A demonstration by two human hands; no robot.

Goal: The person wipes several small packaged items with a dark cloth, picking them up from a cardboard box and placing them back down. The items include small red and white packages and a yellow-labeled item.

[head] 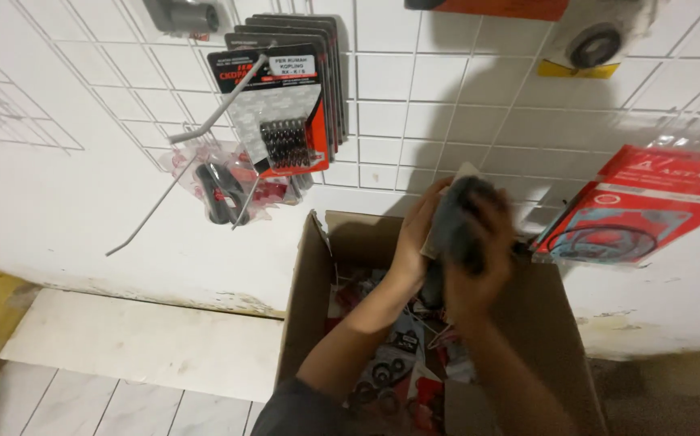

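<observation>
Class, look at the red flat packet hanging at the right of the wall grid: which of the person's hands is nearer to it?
Right. The right hand is just left of the red packet, gripping a dark bundle; the left hand is further left, on the bundle's far side.

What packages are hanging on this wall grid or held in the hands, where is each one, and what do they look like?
Stack of carded packs: hung upper centre-left on the grid; black and red cards, small dark springs in a clear blister.
Clear bags: below the stack; red and black parts inside.
Flat pack: right side, tilted; red card, black ring under clear film.
Bagged part: top right; clear bag, dark ring, yellow strip.
Blurred grey pack: in both hands above the cardboard box.
</observation>
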